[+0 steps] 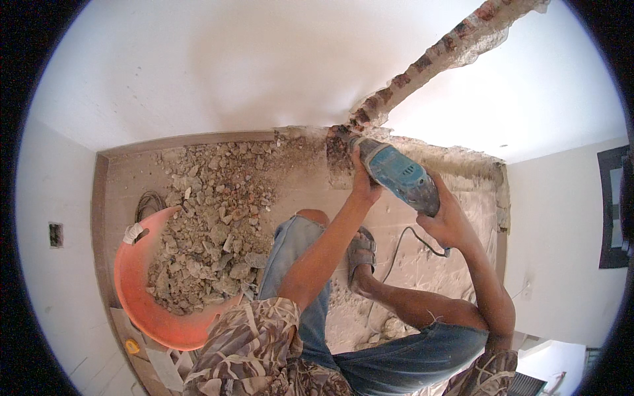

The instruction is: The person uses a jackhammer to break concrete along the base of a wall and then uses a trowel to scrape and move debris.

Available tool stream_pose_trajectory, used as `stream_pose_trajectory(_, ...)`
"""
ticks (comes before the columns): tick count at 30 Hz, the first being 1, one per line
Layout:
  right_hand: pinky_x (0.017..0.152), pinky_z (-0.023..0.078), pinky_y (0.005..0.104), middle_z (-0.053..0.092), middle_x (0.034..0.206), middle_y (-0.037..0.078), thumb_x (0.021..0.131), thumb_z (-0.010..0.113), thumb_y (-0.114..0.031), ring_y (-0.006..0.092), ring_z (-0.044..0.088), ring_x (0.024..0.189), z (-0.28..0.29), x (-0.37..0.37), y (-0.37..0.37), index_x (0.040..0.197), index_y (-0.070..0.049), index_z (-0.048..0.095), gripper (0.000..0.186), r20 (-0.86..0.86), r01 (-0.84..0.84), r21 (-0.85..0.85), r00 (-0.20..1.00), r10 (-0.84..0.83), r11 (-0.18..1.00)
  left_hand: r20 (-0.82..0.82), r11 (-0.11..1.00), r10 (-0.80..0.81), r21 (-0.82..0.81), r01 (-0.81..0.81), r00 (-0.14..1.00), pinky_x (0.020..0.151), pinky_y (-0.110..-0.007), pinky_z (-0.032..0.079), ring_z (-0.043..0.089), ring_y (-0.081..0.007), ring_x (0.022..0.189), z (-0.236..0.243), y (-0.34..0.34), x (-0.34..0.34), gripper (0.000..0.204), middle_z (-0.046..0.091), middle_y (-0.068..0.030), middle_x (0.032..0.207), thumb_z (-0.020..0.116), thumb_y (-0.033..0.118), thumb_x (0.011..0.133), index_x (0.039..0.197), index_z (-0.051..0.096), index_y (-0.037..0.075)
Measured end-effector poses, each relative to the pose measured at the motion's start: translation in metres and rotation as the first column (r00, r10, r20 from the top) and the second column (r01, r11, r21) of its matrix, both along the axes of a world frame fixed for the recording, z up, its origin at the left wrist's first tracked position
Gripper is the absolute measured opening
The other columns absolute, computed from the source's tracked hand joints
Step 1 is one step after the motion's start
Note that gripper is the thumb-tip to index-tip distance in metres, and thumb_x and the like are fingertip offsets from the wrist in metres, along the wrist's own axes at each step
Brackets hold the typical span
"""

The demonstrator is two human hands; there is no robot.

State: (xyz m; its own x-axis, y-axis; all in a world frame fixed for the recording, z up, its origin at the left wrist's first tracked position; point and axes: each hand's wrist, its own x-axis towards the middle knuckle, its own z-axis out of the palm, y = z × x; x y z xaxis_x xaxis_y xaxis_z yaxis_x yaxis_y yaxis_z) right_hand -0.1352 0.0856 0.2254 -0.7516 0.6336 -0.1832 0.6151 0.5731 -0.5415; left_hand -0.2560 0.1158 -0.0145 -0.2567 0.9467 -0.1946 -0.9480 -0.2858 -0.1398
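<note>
A teal and dark rotary hammer (399,173) is in both my hands, its front end against the base of the wall (264,66). Near the tool's front, my left hand (365,183) is closed round it. My right hand (449,214) grips the rear handle, with the thumb and fingers wrapped about it. The tip is hidden in the broken corner where a rough chased channel (429,66), showing red brick, meets the floor. A dark power cord (399,247) trails from the handle across the floor.
Left of my knee lies a heap of rubble (218,231), partly inside an orange tub (135,294). Coiled wire (150,203) rests beyond the tub. My sandalled foot (362,254) stands near the cord. A yellow tape-like item (132,346) lies at the lower left.
</note>
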Motion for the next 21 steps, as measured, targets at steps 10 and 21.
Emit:
stream_pose_trajectory(10, 0.094, 0.047, 0.0497, 0.063, 0.109, 0.029, 0.069, 0.060, -0.007, 0.0483, 0.059, 0.108, -0.026, -0.032, -0.002, 0.143, -0.010, 0.033, 0.079, 0.048, 0.036, -0.078, 0.998, -0.032, 0.996, 0.000, 0.993, 0.045, 0.111, -0.045, 0.999, 0.100, -0.045, 0.049, 0.062, -0.0270, 0.109, -0.035, -0.002, -0.020, 0.065, 0.065, -0.0084, 0.117, 0.042, 0.069, 0.092, 0.124, 0.056, 0.014)
stream_pose_trajectory(21, 0.088, 0.049, 0.0536, 0.064, 0.103, 0.030, 0.068, 0.061, -0.009, 0.0501, 0.061, 0.100, -0.034, -0.044, 0.007, 0.145, -0.011, 0.032, 0.082, 0.106, 0.003, -0.007, 0.994, -0.003, 1.000, 0.008, 0.990, 0.055, 0.132, -0.055, 0.998, 0.096, -0.047, 0.051, 0.064, -0.0262, 0.106, -0.041, 0.004, -0.027, 0.064, 0.067, -0.0058, 0.113, 0.043, 0.071, 0.091, 0.123, 0.059, 0.018)
